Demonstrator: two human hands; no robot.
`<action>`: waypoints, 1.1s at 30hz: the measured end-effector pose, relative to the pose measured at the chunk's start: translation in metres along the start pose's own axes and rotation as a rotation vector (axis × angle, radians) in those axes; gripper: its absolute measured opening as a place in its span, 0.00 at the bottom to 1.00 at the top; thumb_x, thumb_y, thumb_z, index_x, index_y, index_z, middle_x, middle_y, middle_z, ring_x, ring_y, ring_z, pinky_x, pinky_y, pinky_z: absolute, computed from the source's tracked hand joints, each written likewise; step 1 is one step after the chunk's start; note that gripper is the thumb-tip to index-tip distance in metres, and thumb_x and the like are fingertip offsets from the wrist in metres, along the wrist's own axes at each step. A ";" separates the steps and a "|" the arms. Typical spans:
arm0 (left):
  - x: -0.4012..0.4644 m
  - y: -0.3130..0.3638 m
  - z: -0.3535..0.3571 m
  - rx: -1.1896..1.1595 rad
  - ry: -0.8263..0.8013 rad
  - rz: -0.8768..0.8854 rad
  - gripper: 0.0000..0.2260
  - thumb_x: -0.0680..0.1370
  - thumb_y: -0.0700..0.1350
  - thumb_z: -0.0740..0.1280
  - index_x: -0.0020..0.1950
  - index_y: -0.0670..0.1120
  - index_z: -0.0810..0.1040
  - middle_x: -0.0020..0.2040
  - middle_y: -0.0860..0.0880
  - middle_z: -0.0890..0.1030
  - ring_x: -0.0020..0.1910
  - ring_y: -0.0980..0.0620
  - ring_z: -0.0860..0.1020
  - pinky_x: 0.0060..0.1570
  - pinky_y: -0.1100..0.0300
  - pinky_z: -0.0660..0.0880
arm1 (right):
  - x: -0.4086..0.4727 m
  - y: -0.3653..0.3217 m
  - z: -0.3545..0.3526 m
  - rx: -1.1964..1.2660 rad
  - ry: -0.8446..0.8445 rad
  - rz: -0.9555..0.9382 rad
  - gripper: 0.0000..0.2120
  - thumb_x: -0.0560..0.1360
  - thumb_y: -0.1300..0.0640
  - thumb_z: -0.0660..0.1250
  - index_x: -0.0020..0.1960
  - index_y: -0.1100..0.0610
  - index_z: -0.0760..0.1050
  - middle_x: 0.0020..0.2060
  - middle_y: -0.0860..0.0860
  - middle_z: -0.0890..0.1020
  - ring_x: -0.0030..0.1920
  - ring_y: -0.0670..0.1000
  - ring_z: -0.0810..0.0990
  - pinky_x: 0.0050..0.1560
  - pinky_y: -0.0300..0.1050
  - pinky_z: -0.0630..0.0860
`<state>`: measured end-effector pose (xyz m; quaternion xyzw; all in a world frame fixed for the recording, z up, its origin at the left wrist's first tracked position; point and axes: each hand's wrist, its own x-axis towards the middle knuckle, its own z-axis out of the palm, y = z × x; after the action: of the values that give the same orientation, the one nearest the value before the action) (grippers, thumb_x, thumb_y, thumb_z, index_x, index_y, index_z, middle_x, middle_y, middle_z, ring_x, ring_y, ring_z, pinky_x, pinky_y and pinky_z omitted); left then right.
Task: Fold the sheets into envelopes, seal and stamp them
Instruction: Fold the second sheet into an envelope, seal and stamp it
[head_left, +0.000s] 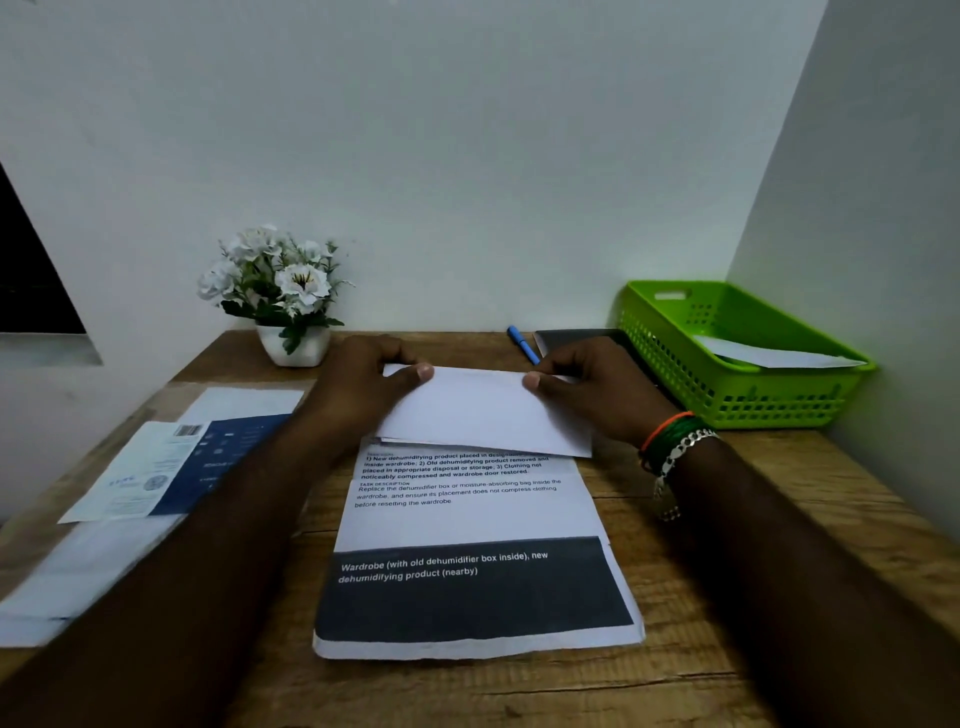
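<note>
A folded white sheet (483, 410) is held a little above the wooden desk (727, 545), at its middle. My left hand (363, 382) pinches its upper left corner, thumb on top. My right hand (592, 387) pinches the upper right corner in the same way. Under the folded sheet lies a stack of printed sheets (467, 561) with black text and a dark band near the bottom. A blue pen (522, 344) lies behind the sheet, near the wall.
A green plastic basket (675, 364) with a white paper in it stands at the back right corner. A white pot of white flowers (291, 306) stands back left. Papers and a blue leaflet (156, 467) lie on the left. A dark flat object (576, 338) lies beside the pen.
</note>
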<state>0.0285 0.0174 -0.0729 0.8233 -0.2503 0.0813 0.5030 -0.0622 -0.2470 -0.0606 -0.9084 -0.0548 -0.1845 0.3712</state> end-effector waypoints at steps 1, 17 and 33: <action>0.000 -0.001 -0.002 0.001 -0.002 -0.006 0.05 0.77 0.46 0.74 0.43 0.46 0.85 0.42 0.50 0.86 0.38 0.58 0.80 0.43 0.57 0.74 | 0.000 0.001 -0.003 0.035 0.012 0.029 0.09 0.75 0.51 0.74 0.41 0.55 0.85 0.32 0.49 0.82 0.32 0.42 0.76 0.33 0.40 0.71; -0.005 -0.007 -0.006 0.342 -0.102 -0.094 0.05 0.74 0.48 0.78 0.40 0.49 0.86 0.41 0.55 0.84 0.43 0.62 0.79 0.44 0.61 0.74 | -0.005 0.004 -0.009 -0.246 -0.048 0.129 0.04 0.68 0.55 0.81 0.41 0.52 0.87 0.36 0.45 0.86 0.38 0.40 0.82 0.40 0.34 0.74; -0.018 0.003 0.002 0.506 -0.113 -0.020 0.03 0.74 0.49 0.77 0.44 0.51 0.86 0.41 0.56 0.83 0.40 0.62 0.77 0.37 0.64 0.68 | -0.012 -0.013 0.017 -0.340 -0.168 -0.032 0.01 0.72 0.54 0.76 0.43 0.49 0.87 0.40 0.46 0.87 0.37 0.42 0.83 0.40 0.31 0.73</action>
<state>0.0114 0.0201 -0.0785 0.9287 -0.2414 0.0900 0.2669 -0.0717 -0.2260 -0.0678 -0.9693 -0.0681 -0.1204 0.2032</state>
